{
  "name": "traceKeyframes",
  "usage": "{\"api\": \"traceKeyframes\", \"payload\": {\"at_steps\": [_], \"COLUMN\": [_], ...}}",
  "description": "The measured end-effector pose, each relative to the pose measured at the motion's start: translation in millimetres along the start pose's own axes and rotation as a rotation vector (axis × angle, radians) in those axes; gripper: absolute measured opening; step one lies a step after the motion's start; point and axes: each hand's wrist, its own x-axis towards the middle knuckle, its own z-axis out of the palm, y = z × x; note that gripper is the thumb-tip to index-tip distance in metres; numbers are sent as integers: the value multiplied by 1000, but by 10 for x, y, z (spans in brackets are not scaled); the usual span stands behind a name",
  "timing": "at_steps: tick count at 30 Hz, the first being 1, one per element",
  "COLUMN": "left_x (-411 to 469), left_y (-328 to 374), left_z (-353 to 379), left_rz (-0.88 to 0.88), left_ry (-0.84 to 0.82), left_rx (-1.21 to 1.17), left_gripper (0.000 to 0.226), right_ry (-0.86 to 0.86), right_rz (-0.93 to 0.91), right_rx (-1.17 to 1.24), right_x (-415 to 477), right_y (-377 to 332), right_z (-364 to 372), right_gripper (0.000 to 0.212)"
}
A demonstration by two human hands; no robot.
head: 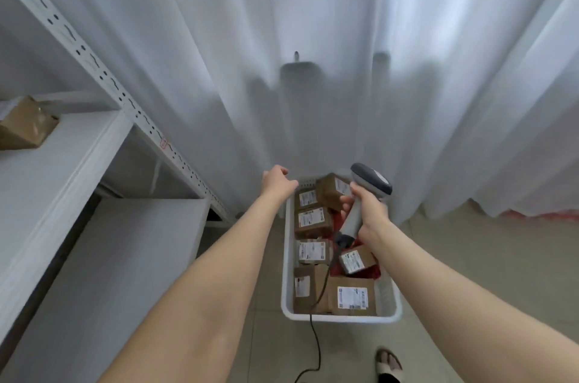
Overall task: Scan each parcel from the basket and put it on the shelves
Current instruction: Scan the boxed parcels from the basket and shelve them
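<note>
Parcels (pixel 313 221) in basket (pixel 341 318) (labels up), right hand (pixel 368 210) gripping scanner (pixel 371 183), left hand (pixel 277 183) curled

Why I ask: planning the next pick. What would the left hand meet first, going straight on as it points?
Probably the white fabric curtain behind the white plastic basket; the left hand points past its far rim, though depth is unclear.

One wide-angle head-worn camera is looking forward and down, facing a white pleated curtain (pixel 250 37), with a white plastic basket (pixel 341 318) close below.
</note>
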Motion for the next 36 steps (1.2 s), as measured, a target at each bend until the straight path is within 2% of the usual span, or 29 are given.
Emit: {"api": "traceKeyframes", "payload": {"at_steps": [5,11,21,28,32,36], "left_x": [106,285,836,1089,1183,1340], "left_y": [196,75,-648,-1282,-1604,-1869], "left_z": [905,1818,3262,4118,4467,4794], "left_rz": [-40,-90,-93,-103,-104,-92], "left_ry": [-99,-247,-396,-453,-491,-499], "left_rx": [97,225,361,360,352,394], "left_gripper": [48,58,68,69,82,108], "right_ry": [74,138,261,294,316,330], "right_rz": [71,122,182,161,169,120], "right_rx": [29,12,-84,-212,-255,-345], "right_x": [559,1161,2227,2928,3263,3636], "right_y": [-199,-106,793,1438,1722,1917], "right_z": [-687,-1189,-1734,-2005,-2088,-2135], "right_gripper": [21,19,18,21,28,27]}}
